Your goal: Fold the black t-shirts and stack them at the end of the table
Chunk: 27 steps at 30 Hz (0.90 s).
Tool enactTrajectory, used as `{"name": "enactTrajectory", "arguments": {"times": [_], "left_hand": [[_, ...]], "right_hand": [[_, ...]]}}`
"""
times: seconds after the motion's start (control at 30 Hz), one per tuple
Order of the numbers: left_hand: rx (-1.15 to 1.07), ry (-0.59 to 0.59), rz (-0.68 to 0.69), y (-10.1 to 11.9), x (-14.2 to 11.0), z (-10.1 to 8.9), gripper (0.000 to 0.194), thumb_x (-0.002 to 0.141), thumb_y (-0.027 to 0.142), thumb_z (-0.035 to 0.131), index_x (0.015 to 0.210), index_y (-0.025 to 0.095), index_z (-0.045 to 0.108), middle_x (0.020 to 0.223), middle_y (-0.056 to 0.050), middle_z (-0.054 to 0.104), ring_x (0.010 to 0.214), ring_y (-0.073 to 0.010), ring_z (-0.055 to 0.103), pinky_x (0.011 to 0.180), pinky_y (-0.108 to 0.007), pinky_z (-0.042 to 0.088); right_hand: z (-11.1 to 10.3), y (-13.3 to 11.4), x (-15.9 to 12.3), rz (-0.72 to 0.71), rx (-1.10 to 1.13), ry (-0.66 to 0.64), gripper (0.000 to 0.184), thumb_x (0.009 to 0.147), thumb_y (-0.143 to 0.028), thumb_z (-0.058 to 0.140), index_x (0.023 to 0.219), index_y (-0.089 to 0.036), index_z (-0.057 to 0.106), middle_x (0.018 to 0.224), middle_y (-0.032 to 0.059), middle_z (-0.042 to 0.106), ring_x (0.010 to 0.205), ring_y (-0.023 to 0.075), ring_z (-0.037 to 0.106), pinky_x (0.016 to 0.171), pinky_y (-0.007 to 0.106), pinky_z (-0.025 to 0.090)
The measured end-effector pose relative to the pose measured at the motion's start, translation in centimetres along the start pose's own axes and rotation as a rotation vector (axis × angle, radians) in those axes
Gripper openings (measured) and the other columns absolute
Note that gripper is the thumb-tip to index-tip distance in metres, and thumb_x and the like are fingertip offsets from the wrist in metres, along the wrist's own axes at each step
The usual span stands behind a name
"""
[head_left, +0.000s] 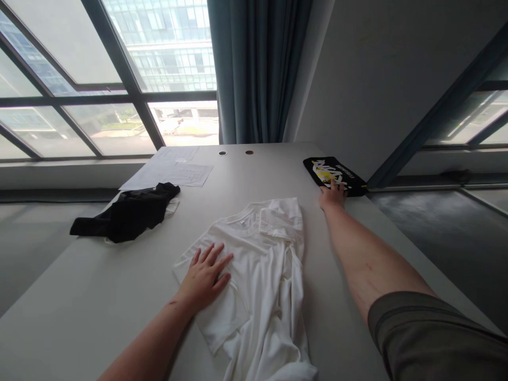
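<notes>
A white T-shirt [262, 264] lies rumpled on the table in front of me, its neckline toward the far side and its lower part bunched near me. My left hand [206, 275] rests flat on the shirt's left side with the fingers spread. Stretched far out to the right, my right hand [333, 194] lies with its fingers apart on a folded black garment [355, 182] that bears a white and yellow print. That garment sits at the table's right edge.
Black clothing [137, 211] with some white cloth under it hangs slightly over the table's left edge. Behind it lie printed paper sheets [186, 173]. Two round holes mark the far end of the white table [262, 174]. A blue curtain [257, 74] and windows stand beyond.
</notes>
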<state>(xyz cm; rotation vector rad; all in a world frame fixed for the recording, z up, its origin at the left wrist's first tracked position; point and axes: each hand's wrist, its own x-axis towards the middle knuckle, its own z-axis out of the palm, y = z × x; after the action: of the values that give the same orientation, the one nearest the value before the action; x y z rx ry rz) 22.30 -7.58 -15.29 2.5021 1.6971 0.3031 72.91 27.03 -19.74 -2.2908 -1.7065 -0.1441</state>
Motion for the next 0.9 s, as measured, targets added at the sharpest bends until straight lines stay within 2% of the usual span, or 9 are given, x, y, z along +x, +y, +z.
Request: {"name": "enactTrajectory", "arguments": {"times": [0.17, 0.27, 0.33, 0.47, 0.6, 0.73, 0.8, 0.9], "left_hand": [[0.008, -0.006, -0.004, 0.0, 0.0, 0.1, 0.053, 0.101, 0.044, 0.055, 0.154, 0.043, 0.050, 0.169, -0.001, 0.037, 0.156, -0.0323, 0.030, 0.126, -0.063, 0.023], [0.007, -0.013, -0.009, 0.1, 0.0, 0.1, 0.052, 0.101, 0.044, 0.054, 0.153, 0.042, 0.051, 0.169, -0.001, 0.036, 0.156, -0.0323, 0.030, 0.126, -0.063, 0.022], [0.005, -0.020, -0.012, 0.0, 0.1, 0.1, 0.052, 0.101, 0.045, 0.053, 0.153, 0.042, 0.051, 0.169, -0.002, 0.036, 0.157, -0.0325, 0.029, 0.126, -0.063, 0.022], [-0.007, -0.019, -0.006, -0.1, 0.1, 0.1, 0.052, 0.102, 0.045, 0.052, 0.153, 0.041, 0.052, 0.169, -0.002, 0.036, 0.157, -0.0330, 0.028, 0.126, -0.064, 0.021], [-0.016, -0.005, -0.008, 0.1, 0.1, 0.2, 0.052, 0.101, 0.043, 0.054, 0.152, 0.040, 0.053, 0.168, -0.002, 0.037, 0.156, -0.0332, 0.030, 0.126, -0.063, 0.021], [-0.026, -0.005, 0.002, -0.2, 0.4, -0.1, 0.051, 0.101, 0.044, 0.055, 0.152, 0.041, 0.054, 0.167, -0.002, 0.039, 0.156, -0.0325, 0.030, 0.127, -0.062, 0.022], [-0.031, -0.032, 0.055, -1.0, 0.9, -0.5, 0.052, 0.101, 0.046, 0.054, 0.153, 0.042, 0.052, 0.167, -0.001, 0.039, 0.156, -0.0312, 0.030, 0.128, -0.060, 0.021], [-0.037, -0.074, 0.148, -2.6, 2.4, -1.1, 0.052, 0.103, 0.048, 0.052, 0.154, 0.042, 0.050, 0.167, 0.001, 0.039, 0.156, -0.0277, 0.031, 0.129, -0.056, 0.020]], "right_hand": [[-0.3, 0.1, -1.3, -0.063, -0.034, 0.093, 0.047, 0.098, -0.026, 0.046, 0.139, -0.021, 0.069, 0.172, 0.0103, 0.025, 0.153, 0.0408, 0.018, 0.120, 0.061, 0.023], [-0.8, 0.0, -3.1, -0.178, -0.035, 0.166, 0.053, 0.096, -0.024, 0.047, 0.145, -0.015, 0.062, 0.172, 0.0106, 0.024, 0.155, 0.0380, 0.017, 0.123, 0.056, 0.024], [-1.1, -0.1, -4.2, -0.231, -0.023, 0.171, 0.056, 0.095, -0.022, 0.044, 0.149, -0.013, 0.058, 0.171, 0.0118, 0.029, 0.155, 0.0349, 0.019, 0.124, 0.053, 0.024], [-1.5, -0.5, -5.6, -0.156, 0.000, 0.013, 0.060, 0.097, -0.023, 0.039, 0.154, -0.009, 0.051, 0.162, 0.0173, 0.045, 0.152, 0.0317, 0.032, 0.124, 0.048, 0.027], [-2.0, -1.1, -6.8, -0.064, -0.008, -0.118, 0.062, 0.101, -0.027, 0.034, 0.158, -0.007, 0.045, 0.166, 0.0198, 0.036, 0.148, 0.0324, 0.040, 0.122, 0.045, 0.031], [-2.9, -1.5, -8.3, -0.049, -0.019, -0.171, 0.062, 0.104, -0.038, 0.033, 0.159, -0.012, 0.044, 0.169, 0.0176, 0.032, 0.152, 0.0352, 0.034, 0.123, 0.055, 0.027], [-3.7, -1.8, -9.5, -0.092, 0.029, -0.136, 0.059, 0.104, -0.041, 0.035, 0.156, -0.015, 0.050, 0.165, 0.0178, 0.040, 0.150, 0.0344, 0.036, 0.122, 0.055, 0.027], [-5.2, -3.2, -12.7, -0.244, 0.196, 0.044, 0.054, 0.105, -0.033, 0.031, 0.145, -0.012, 0.061, 0.153, 0.0182, 0.054, 0.144, 0.0287, 0.043, 0.122, 0.047, 0.031]]}}
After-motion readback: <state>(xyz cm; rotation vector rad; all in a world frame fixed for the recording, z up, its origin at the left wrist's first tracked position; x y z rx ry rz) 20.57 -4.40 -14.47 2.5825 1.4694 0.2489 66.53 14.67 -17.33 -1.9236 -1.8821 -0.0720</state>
